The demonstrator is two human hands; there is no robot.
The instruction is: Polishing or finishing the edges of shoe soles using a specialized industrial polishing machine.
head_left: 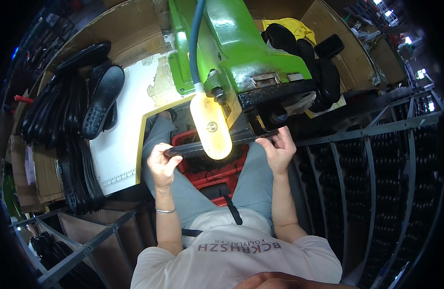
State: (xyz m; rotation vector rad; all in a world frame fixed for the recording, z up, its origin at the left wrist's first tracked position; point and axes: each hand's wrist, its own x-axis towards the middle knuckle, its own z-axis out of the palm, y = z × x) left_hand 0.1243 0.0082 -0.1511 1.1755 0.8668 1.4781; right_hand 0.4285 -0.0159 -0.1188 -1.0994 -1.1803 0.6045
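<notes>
A black shoe sole, seen edge-on, stretches between my two hands below the head of a green machine. My left hand pinches its left end between thumb and fingers. At the other end my right hand grips it, close to the dark working part of the machine. A glowing oval lamp on a blue-grey cable hangs in front and hides the sole's middle. Whether the sole touches the machine, I cannot tell.
Piled black soles lie left on a white tabletop with a yellow edge. More soles sit right of the machine, beside a yellow cloth. Metal racks holding soles stand right. A red crate is below my hands.
</notes>
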